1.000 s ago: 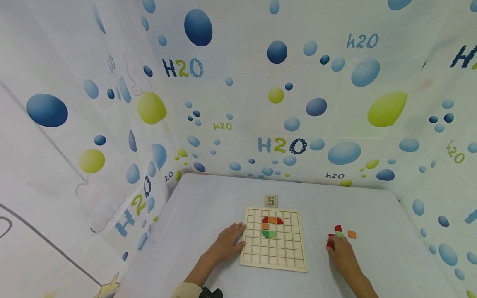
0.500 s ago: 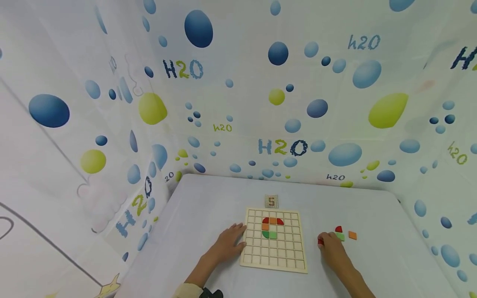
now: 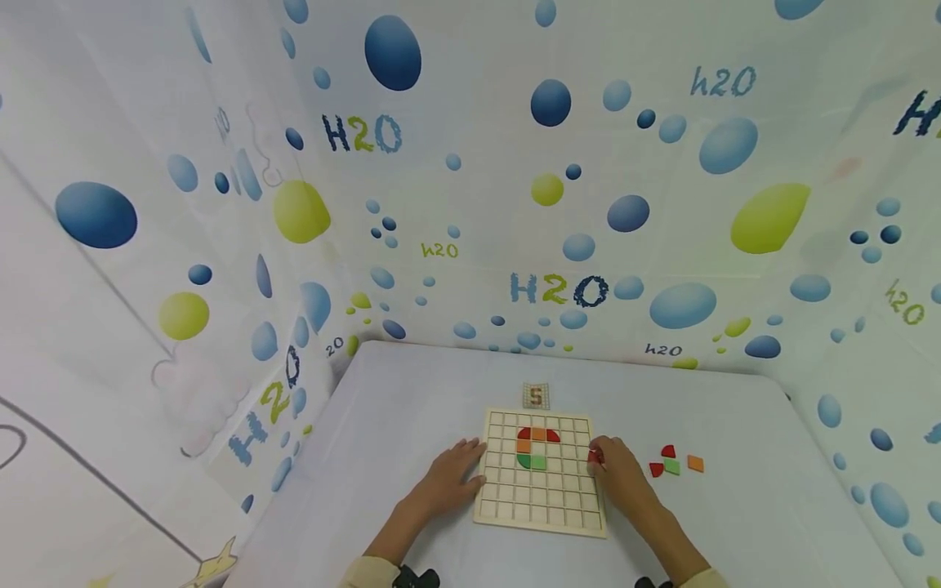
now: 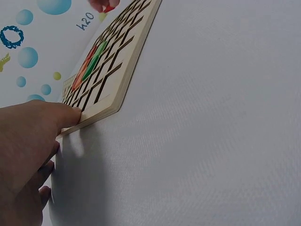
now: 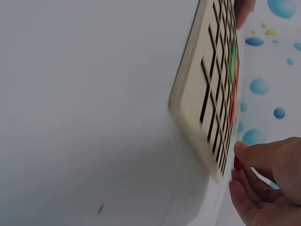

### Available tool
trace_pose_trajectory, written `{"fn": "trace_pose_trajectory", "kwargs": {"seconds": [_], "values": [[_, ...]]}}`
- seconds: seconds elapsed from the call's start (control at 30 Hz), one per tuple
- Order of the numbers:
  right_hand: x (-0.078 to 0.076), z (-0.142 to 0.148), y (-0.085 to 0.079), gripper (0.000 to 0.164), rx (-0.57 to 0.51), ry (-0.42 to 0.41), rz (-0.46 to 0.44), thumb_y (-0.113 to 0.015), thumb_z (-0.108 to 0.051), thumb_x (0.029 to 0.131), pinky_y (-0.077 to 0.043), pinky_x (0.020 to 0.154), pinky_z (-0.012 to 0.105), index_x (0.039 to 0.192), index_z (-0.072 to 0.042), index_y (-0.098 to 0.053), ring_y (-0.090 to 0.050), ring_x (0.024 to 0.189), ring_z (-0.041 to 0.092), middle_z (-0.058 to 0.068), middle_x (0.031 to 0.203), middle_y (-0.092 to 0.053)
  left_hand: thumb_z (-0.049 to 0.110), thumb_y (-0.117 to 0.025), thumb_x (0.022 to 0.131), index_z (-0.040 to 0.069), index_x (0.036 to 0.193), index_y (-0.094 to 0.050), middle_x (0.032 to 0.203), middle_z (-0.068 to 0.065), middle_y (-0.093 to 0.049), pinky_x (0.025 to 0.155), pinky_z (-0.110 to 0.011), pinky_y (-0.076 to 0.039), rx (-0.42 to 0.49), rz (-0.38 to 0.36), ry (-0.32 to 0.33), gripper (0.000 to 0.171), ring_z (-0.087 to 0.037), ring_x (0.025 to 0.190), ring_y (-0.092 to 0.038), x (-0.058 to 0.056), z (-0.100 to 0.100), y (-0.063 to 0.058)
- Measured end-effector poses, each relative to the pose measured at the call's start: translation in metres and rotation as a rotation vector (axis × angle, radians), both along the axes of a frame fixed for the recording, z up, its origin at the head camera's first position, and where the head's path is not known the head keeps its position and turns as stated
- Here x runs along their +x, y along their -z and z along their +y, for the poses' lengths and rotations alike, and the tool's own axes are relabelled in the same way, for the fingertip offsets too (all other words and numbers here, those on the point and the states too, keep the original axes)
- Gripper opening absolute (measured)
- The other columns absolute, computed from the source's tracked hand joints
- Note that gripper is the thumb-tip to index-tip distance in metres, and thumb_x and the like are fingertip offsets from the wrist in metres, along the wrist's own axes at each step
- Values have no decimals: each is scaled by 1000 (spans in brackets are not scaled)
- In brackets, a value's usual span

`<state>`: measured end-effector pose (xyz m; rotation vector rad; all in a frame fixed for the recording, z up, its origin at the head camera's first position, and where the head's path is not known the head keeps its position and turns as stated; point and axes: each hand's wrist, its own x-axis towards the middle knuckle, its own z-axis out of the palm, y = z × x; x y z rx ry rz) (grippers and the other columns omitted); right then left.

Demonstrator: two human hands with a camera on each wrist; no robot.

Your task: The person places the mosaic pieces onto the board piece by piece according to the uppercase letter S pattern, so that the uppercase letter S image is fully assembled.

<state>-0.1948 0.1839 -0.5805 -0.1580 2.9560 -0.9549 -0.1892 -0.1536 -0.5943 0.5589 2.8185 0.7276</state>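
A wooden grid board [image 3: 540,518] lies on the table. Its upper cells hold a cluster of tiles, among them an orange square [image 3: 539,434], a red rounded tile [image 3: 553,437], a dark green rounded tile [image 3: 524,462] and a light green square [image 3: 539,463]. My left hand [image 3: 450,478] rests at the board's left edge with fingers extended; in the left wrist view its thumb [image 4: 70,115] touches the rim. At the right edge, my right hand [image 3: 621,475] pinches a red tile [image 5: 238,163] between thumb and fingers, partly covering it.
Right of the board lie loose tiles: a red one [image 3: 667,451], another red one [image 3: 657,469], a light green square [image 3: 672,466] and an orange square [image 3: 695,464]. A small card [image 3: 536,396] with an S-like figure lies beyond the board. A printed curtain [image 3: 485,204] stands behind.
My right hand has picked a red tile from the loose tiles and carried it left to the board's right edge. My left hand has stayed in place.
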Motion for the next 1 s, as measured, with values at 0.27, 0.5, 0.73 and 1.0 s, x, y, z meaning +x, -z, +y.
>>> {"fn": "trace_pose_trajectory", "kwargs": {"seconds": [0.27,0.5,0.73,1.0], "values": [[-5,-35,7,15,-111,-142,12,-76,-1,95,-52,71,26,98,-8,-64,-51,83,13,0,93,-57,33,-64,105,9,160,-46,165,-13,-45,125,-59,-33,-1,-24,-9,62,-37,155,-37,-1,-1,6],[-2,-44,16,11,-132,-198,-20,-76,-4,96,-50,70,23,95,-12,-68,-50,83,9,-5,93,-58,33,-64,105,10,160,-45,166,-13,-44,125,-59,-33,4,-33,-8,62,-37,156,-37,0,-1,5],[-2,-45,14,10,-117,-209,12,-75,-7,97,-52,71,24,94,-15,-70,-51,84,8,-6,91,-58,34,-64,105,11,160,-45,166,-12,-45,126,-58,-33,-10,-22,-9,62,-36,156,-37,-1,-2,4],[0,-44,11,8,-95,-196,25,-75,-7,98,-52,73,26,95,-14,-72,-51,85,8,-6,93,-59,32,-65,104,10,159,-46,165,-13,-45,125,-59,-33,0,-27,-11,62,-37,155,-37,0,0,2]]}}
